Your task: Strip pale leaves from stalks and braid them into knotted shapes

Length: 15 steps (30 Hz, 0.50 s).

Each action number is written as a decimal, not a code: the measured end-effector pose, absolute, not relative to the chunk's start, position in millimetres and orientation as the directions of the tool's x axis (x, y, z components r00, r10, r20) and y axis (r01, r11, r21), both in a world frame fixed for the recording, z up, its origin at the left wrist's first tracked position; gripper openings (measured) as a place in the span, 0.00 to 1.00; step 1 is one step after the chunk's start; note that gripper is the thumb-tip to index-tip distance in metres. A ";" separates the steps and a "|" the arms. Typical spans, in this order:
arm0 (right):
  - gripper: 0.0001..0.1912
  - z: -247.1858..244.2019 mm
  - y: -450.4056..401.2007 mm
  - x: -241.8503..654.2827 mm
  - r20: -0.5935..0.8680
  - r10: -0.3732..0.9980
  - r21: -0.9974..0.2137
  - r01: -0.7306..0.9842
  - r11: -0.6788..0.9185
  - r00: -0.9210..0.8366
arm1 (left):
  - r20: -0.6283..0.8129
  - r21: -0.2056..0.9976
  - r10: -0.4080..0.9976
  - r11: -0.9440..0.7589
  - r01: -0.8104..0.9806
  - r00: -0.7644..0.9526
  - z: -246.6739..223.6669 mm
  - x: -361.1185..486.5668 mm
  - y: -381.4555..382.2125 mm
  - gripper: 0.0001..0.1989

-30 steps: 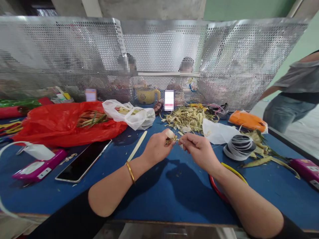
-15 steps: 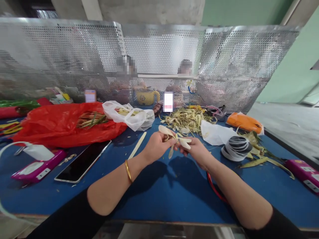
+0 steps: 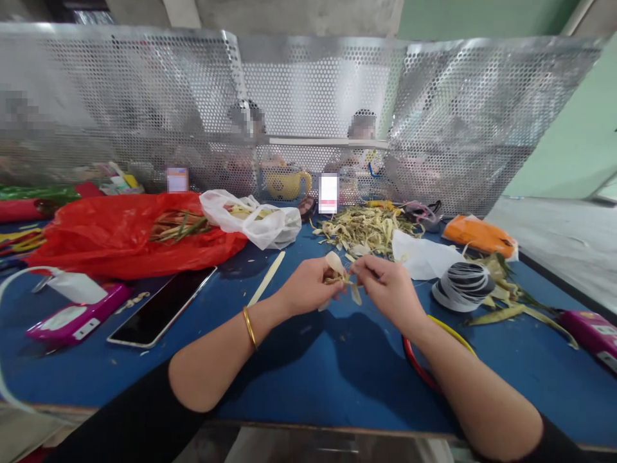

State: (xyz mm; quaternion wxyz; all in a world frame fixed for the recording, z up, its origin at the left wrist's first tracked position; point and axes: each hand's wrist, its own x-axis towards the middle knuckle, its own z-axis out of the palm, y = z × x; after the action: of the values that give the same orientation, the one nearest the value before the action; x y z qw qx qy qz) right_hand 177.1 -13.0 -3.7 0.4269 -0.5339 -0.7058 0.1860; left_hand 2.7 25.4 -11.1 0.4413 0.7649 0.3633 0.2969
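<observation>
My left hand [image 3: 311, 284] is closed around a small flower-like bundle of pale dried husk pieces [image 3: 334, 261], with petal-shaped ends sticking up and down from the fingers. Beside it on the right, my right hand [image 3: 391, 288] pinches thumb and fingers together at the bundle's edge. What lies between those fingertips is too small to make out. Both hands hover over the blue tabletop [image 3: 299, 379]. Left of them lies a single pale husk strip [image 3: 267, 278]. Behind them spreads a heap of dried husk strips [image 3: 369, 228].
On the left are a red plastic bag [image 3: 106, 235], a white bag [image 3: 274, 225], a phone [image 3: 164, 307] and a purple power strip [image 3: 80, 315]. A white paper [image 3: 419, 255], a wire-wrapped roll [image 3: 463, 287] and an orange packet [image 3: 479, 236] lie right. A perforated metal screen [image 3: 318, 83] stands behind.
My right hand has turned and drawn slightly right, its fingers now in a pinch at the bundle's edge. The bundle has tilted in my left hand, and fewer petals show.
</observation>
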 end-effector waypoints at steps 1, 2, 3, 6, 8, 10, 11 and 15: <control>0.10 -2.1 -10.0 180.7 0.389 0.920 -0.747 0.569 0.345 -0.048 | 0.106 0.934 0.785 -0.289 0.209 0.611 -8.9 2.6 24.0 0.05; 0.11 -1.1 -7.0 183.6 0.353 0.935 -0.793 0.520 0.318 -0.033 | 0.096 0.965 0.756 -0.230 0.125 0.648 -6.4 2.6 22.4 0.07; 0.11 -0.8 -4.1 185.5 0.298 0.954 -0.850 0.448 0.277 -0.025 | 0.101 0.983 0.737 -0.178 0.048 0.669 -3.9 2.8 20.8 0.08; 0.12 -4.0 1.0 183.9 0.089 0.994 -0.979 0.177 0.099 -0.062 | 0.152 0.988 0.758 -0.109 -0.108 0.634 0.5 4.5 17.5 0.12; 0.12 -8.5 0.8 178.3 0.000 0.993 -0.998 0.069 0.008 -0.119 | 0.186 0.982 0.818 -0.133 -0.135 0.545 -0.5 6.3 17.8 0.12; 0.13 -12.6 -1.8 172.0 -0.058 0.988 -0.998 0.031 -0.054 -0.143 | 0.207 0.978 0.879 -0.188 -0.086 0.430 -3.8 7.7 20.3 0.10; 0.13 -14.0 -3.5 169.3 -0.087 0.986 -0.996 0.014 -0.086 -0.144 | 0.214 0.975 0.903 -0.219 -0.030 0.373 -5.7 8.0 22.1 0.09; 0.12 -13.9 -11.2 162.9 -0.208 0.963 -0.972 -0.072 -0.223 -0.174 | 0.222 0.916 0.954 -0.275 0.292 0.202 -11.4 6.9 28.1 0.07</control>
State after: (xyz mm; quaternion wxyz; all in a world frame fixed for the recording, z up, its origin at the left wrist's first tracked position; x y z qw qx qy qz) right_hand 162.9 -11.2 -13.9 0.4216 -0.4851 -0.4590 0.6134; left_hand 6.9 28.1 -11.4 0.3848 0.6731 0.4628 0.4298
